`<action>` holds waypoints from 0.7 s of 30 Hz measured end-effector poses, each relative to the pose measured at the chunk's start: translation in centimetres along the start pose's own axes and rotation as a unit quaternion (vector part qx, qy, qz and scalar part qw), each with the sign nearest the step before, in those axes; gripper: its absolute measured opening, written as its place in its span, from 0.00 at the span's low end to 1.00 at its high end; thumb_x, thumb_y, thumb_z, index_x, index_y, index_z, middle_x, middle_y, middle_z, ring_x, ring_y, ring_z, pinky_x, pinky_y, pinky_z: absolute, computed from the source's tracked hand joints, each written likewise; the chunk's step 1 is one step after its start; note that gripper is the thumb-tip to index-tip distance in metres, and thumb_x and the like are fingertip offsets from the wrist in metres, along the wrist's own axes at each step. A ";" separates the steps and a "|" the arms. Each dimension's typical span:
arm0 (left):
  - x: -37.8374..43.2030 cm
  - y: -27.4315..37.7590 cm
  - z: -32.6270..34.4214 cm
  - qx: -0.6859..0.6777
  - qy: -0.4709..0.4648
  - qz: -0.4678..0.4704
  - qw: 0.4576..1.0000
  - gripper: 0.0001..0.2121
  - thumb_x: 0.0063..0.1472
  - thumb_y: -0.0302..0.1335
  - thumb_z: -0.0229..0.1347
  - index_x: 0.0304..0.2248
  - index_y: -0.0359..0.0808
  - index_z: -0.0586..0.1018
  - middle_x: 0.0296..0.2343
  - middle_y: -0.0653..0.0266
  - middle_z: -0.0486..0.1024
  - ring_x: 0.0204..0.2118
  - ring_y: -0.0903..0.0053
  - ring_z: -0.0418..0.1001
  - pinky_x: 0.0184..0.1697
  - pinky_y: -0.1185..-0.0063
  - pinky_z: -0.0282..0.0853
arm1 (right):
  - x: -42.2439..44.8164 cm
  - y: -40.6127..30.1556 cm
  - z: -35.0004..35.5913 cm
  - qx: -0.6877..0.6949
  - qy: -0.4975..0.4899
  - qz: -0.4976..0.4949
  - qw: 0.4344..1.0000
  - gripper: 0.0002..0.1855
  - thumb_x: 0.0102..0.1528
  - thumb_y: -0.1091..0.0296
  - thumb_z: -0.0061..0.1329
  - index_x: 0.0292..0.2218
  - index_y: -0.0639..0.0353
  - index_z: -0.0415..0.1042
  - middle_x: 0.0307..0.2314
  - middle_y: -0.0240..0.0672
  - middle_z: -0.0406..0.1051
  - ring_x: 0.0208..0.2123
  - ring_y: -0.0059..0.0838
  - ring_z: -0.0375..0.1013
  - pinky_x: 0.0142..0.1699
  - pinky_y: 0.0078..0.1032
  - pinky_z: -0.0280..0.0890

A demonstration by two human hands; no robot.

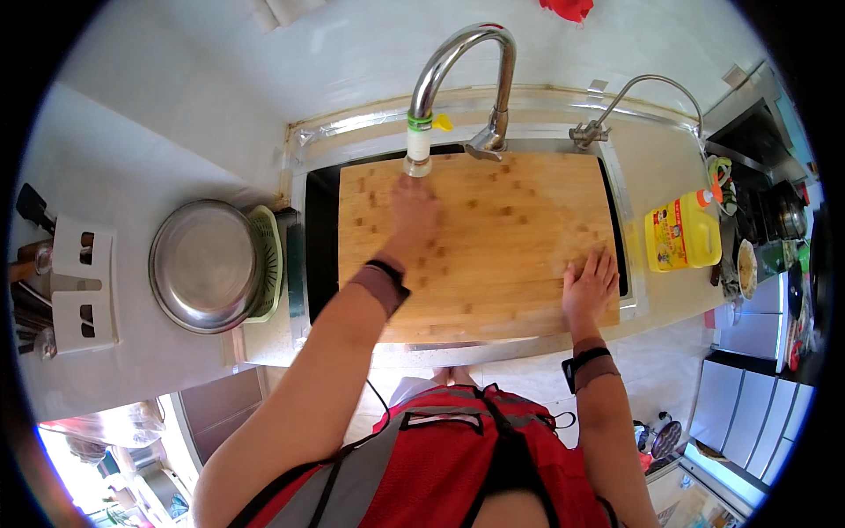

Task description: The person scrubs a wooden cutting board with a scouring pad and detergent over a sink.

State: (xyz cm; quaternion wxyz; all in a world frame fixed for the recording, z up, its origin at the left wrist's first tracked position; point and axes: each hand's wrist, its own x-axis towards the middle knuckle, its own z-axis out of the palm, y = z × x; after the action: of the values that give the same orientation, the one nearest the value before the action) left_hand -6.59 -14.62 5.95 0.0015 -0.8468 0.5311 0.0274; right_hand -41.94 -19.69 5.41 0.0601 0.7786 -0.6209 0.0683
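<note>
A wooden cutting board (488, 244) lies across the kitchen sink (321, 231), covering most of it. My left hand (414, 206), blurred, is over the board's upper left part, just below the nozzle of the curved chrome faucet (455, 49); its fingers cannot be made out clearly and nothing shows in it. My right hand (591, 284) rests flat near the board's right edge with its fingers a little apart. A filter nozzle (418, 148) with a green ring and yellow lever hangs from the faucet's end.
Metal basins (204, 264) and a green plastic basket (269, 264) stand left of the sink. A yellow detergent jug (683, 231) stands on the right counter (627, 178). A thin faucet (650, 78) rises behind. White utensil holders (82, 284) are at far left.
</note>
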 end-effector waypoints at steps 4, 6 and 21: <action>-4.4 2.0 3.9 -0.070 0.116 0.108 0.985 0.30 0.60 0.38 0.50 0.58 0.32 0.61 0.59 0.52 0.56 0.64 0.58 0.48 0.64 0.61 0.45 | 0.0 0.7 1.2 0.005 0.019 0.000 1.000 0.34 0.58 0.46 0.41 0.60 0.55 0.56 0.61 0.43 0.52 0.64 0.42 0.47 0.66 0.43 0.40; -5.7 -0.7 2.8 -0.023 0.021 0.105 0.994 0.29 0.60 0.37 0.51 0.58 0.32 0.60 0.60 0.51 0.54 0.64 0.59 0.48 0.64 0.61 0.45 | -0.2 1.5 1.5 0.001 0.011 0.007 1.000 0.34 0.58 0.46 0.41 0.60 0.56 0.56 0.61 0.43 0.51 0.64 0.42 0.47 0.66 0.43 0.41; -2.8 1.0 3.3 -0.054 0.116 0.087 0.988 0.28 0.57 0.36 0.54 0.55 0.32 0.64 0.56 0.50 0.59 0.60 0.54 0.54 0.62 0.60 0.49 | -0.1 0.1 0.2 -0.001 0.003 0.002 1.000 0.33 0.59 0.46 0.40 0.59 0.56 0.58 0.61 0.43 0.51 0.64 0.42 0.47 0.66 0.43 0.41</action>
State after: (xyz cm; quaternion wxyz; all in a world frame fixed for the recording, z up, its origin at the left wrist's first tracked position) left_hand -8.82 -12.48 2.84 -0.1079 -0.7938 0.5970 -0.0425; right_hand -42.01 -19.67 5.16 0.0625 0.7772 -0.6223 0.0699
